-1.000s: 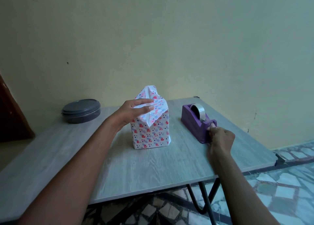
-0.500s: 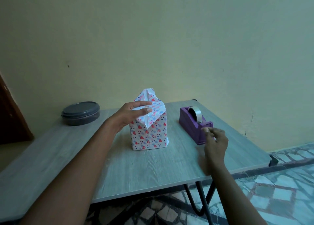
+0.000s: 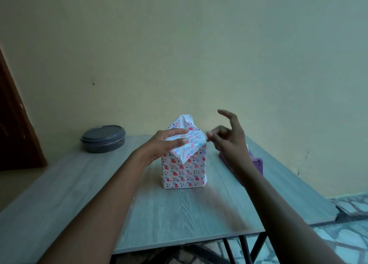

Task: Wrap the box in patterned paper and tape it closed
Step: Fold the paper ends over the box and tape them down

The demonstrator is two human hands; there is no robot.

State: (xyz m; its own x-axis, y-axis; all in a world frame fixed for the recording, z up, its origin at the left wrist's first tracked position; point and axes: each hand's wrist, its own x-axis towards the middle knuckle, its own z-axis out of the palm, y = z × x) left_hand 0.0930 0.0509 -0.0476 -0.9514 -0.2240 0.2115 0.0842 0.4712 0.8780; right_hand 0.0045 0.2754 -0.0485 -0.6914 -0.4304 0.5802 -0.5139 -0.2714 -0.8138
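The box [image 3: 183, 172], wrapped in white paper with red and blue hearts, stands upright in the middle of the table [image 3: 179, 216]. Its top flaps are folded into a peak. My left hand [image 3: 165, 144] lies on the top fold with straight fingers and presses the flap down. At the box's upper right corner, my right hand [image 3: 229, 138] pinches a short strip of clear tape [image 3: 200, 142] between thumb and forefinger, its other fingers raised. The strip's free end reaches the flap. The purple tape dispenser [image 3: 256, 162] sits to the right, mostly hidden behind my right forearm.
A round grey lidded container [image 3: 103, 139] sits at the table's back left. A yellow wall runs right behind the table. A dark wooden door [image 3: 14, 128] is at the far left. The table's front edge drops to a tiled floor [image 3: 348, 234].
My right hand left the dispenser and rose leftward to the box's top corner, carrying a strip of tape. My left hand kept pressing the flap.
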